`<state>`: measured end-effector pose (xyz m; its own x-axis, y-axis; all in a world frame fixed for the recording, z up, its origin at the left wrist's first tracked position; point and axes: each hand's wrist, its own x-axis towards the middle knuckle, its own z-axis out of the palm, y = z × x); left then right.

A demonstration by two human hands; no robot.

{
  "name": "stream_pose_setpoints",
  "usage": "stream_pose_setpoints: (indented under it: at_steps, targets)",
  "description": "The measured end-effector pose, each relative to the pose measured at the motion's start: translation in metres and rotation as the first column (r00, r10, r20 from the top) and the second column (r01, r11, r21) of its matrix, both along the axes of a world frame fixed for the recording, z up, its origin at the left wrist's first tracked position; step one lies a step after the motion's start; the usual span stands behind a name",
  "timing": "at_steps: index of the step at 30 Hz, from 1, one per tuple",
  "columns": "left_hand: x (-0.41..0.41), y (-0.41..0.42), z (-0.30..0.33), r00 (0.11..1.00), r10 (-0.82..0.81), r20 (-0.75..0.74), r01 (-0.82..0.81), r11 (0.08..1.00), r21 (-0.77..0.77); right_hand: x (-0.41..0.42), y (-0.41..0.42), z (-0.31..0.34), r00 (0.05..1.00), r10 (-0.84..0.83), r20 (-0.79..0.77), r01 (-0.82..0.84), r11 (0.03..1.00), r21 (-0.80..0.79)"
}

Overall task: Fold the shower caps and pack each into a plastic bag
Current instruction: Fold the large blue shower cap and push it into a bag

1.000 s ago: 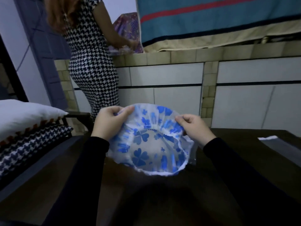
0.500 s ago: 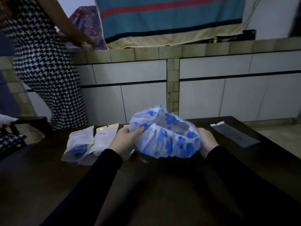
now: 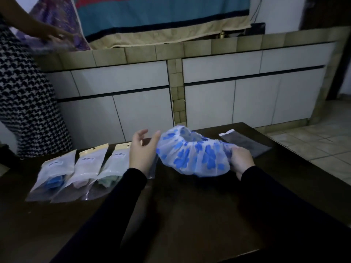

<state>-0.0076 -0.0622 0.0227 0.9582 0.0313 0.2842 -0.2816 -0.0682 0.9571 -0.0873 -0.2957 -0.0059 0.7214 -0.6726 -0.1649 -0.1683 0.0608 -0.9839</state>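
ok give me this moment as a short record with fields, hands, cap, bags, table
left hand: fingers spread, thumb touching the shower cap at its left edge
right hand: grips the cap's right end
shower cap: white with blue clovers, unfolded
packed bags: three in a row, left of the hands
empty bag: flat behind the right hand
table: dark wood

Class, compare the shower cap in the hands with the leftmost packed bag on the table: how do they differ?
The shower cap is loose and puffed up; the leftmost bag lies flat. The cap is gripped by the right hand, with the left hand at its other end; the bag rests untouched. Both show blue.
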Motion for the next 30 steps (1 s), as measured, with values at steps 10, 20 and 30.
stream_pose_setpoints:
  at_steps: [10,20,30]
  targets:
    - [-0.041,-0.043,-0.035,0.85,-0.366,0.377,-0.038,0.673,0.739,-0.024,-0.017,-0.002,0.976,0.166,-0.138,-0.185,0.974,-0.135]
    - [-0.024,-0.019,-0.044,0.628,-0.519,0.58,0.017,0.754,0.657,-0.032,-0.029,-0.008,0.96,0.093,-0.263,-0.189,0.91,-0.368]
    - [-0.04,0.009,-0.028,0.809,-0.587,-0.027,0.474,0.626,0.619,-0.044,-0.021,-0.002,0.854,-0.108,-0.508,-0.277,0.733,-0.621]
